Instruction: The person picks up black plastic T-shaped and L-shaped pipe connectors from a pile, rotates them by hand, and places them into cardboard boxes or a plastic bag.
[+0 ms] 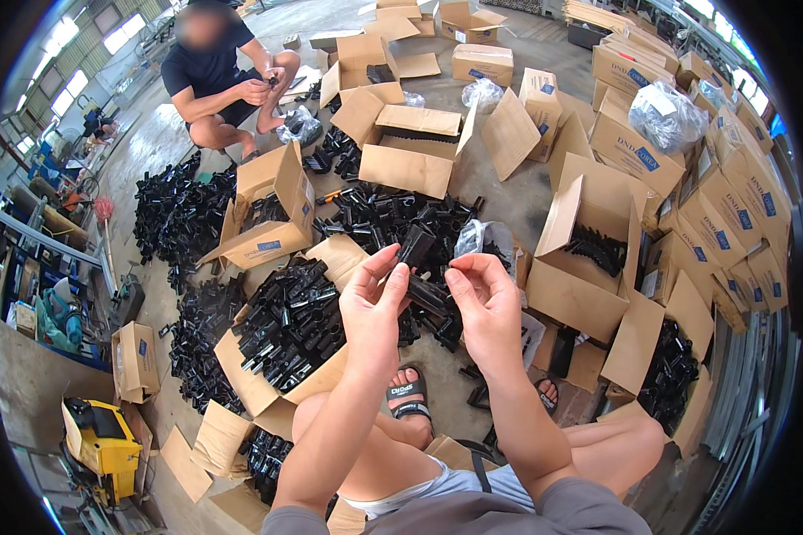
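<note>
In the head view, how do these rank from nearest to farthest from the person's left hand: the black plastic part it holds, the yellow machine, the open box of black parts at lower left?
1. Black plastic part: held in the left hand fingers.
2. Open box of black parts: just left of the hand.
3. Yellow machine: far lower left, on the floor.

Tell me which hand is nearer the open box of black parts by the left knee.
Left. The left hand is raised just right of the open box of black parts; the right hand is farther right, beyond it.
</note>
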Tool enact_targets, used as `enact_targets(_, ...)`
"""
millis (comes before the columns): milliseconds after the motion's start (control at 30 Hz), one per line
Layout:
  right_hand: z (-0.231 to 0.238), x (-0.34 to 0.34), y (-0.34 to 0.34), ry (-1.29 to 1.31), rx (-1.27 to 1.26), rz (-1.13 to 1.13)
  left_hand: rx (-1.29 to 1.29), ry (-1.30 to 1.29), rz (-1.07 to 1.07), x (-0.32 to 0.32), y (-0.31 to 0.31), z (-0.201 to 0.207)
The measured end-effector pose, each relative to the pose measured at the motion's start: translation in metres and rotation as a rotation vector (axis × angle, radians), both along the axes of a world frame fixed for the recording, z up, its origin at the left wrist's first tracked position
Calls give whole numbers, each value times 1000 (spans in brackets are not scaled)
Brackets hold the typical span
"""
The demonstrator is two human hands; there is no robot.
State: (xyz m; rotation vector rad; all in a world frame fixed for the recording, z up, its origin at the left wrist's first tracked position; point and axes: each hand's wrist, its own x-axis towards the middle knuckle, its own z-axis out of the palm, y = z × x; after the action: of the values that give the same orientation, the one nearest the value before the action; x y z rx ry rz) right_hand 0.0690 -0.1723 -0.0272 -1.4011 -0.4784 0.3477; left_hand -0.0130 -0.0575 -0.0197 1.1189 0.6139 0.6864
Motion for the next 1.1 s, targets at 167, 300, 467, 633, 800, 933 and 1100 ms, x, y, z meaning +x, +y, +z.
enact_targets(167, 3, -7, 11, 138, 157, -24, 96, -36, 21, -1, -4, 1)
enact_targets(300, 0, -13, 17, 112, 116, -63, 93, -41, 18, -1, -8, 4)
enact_targets(467, -6, -13, 19, 80, 58, -100, 98, -20, 19, 3, -6, 0)
enact_targets(633, -14, -10, 25, 67, 92, -144, 93, -48, 22, 5, -7, -1)
enact_targets(800, -11, -12, 26, 139, 105, -146, 100, -28, 32, 6, -7, -2)
enact_targets(933, -15, -13, 28, 163, 131, -148, 102, -19, 35, 6, -7, -3)
enact_targets(1100, -20, -16, 33, 163, 112, -179, 96, -11, 38, 6, -7, -2)
